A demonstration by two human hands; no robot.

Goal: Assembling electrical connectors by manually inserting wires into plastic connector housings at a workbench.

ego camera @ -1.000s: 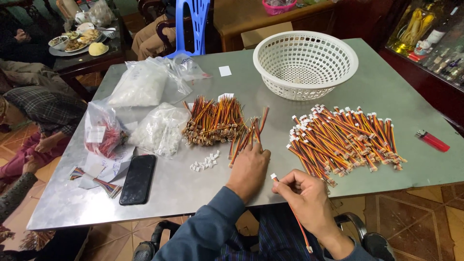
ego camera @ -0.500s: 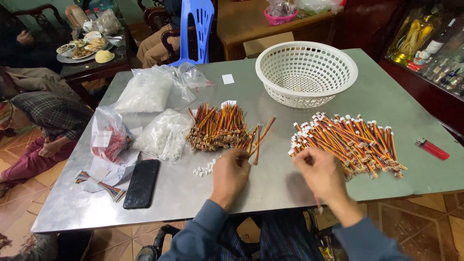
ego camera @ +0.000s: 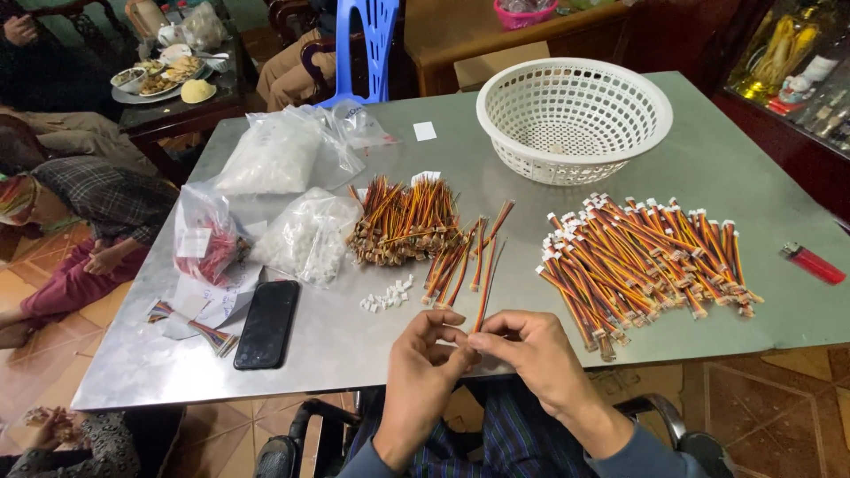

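Two hands meet at bottom centre of the head view, fingertips together. Left hand [ego camera: 423,365] and right hand [ego camera: 529,352] both pinch one striped wire lead [ego camera: 484,288], which runs up from the fingers and lies over the grey metal table [ego camera: 708,168]. Cannot tell whether a connector sits between the fingertips.

Just above the hands: few loose leads [ego camera: 456,261] and a small scatter of white connector housings [ego camera: 387,295]. Above those, centre frame, an unfinished wire bundle [ego camera: 403,221]. Right of centre, a big pile of leads with white connectors fitted [ego camera: 646,257]. Red lighter [ego camera: 813,263] at far right edge. White plastic basket [ego camera: 574,119] upper centre-right.

Left of centre: black phone [ego camera: 266,323] face down, clear bags of white parts [ego camera: 305,235], bag with red contents [ego camera: 208,239].

Other people sit at left edge, apart from the table work.
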